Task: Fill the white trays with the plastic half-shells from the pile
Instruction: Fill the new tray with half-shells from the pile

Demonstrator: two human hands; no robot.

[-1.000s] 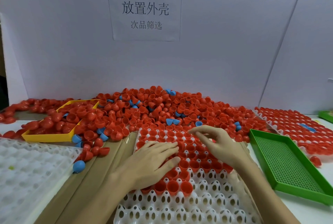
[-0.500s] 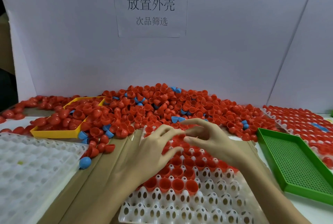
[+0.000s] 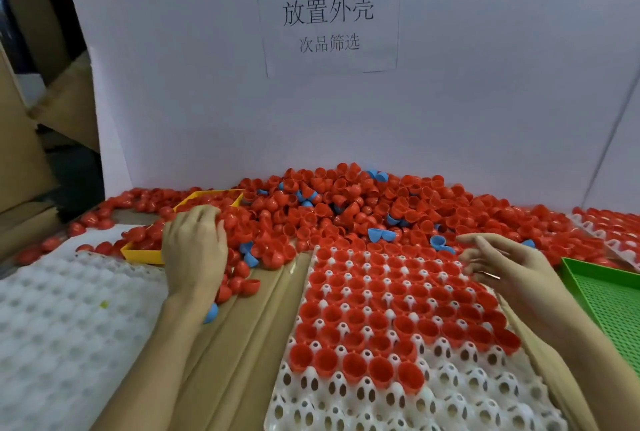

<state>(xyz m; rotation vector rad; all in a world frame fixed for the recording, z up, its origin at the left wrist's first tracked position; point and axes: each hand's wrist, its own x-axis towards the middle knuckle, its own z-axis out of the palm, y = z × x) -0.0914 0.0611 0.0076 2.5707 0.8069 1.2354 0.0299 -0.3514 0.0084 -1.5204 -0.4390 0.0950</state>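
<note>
A big pile of red half-shells [image 3: 346, 209], with a few blue ones mixed in, lies along the white back wall. In front of it a white tray [image 3: 450, 406] holds red shells in its far rows, and its nearest rows are bare. My left hand [image 3: 194, 250] lies palm down on the shells at the pile's left edge, next to the yellow tray, its fingers arched over them. My right hand [image 3: 502, 268] hovers over the tray's far right corner, fingers spread and holding nothing.
A second white tray [image 3: 52, 326] lies at the near left. A yellow tray [image 3: 142, 254] full of red shells sits behind it. A green perforated tray [image 3: 606, 299] is at the right, with another shell-filled white tray [image 3: 609, 226] beyond. Brown cardboard [image 3: 242, 326] lies under the middle tray.
My left hand has left the middle tray and moved left onto the shells by the yellow tray. My right hand has drifted right and opened its fingers. The camera has moved closer.
</note>
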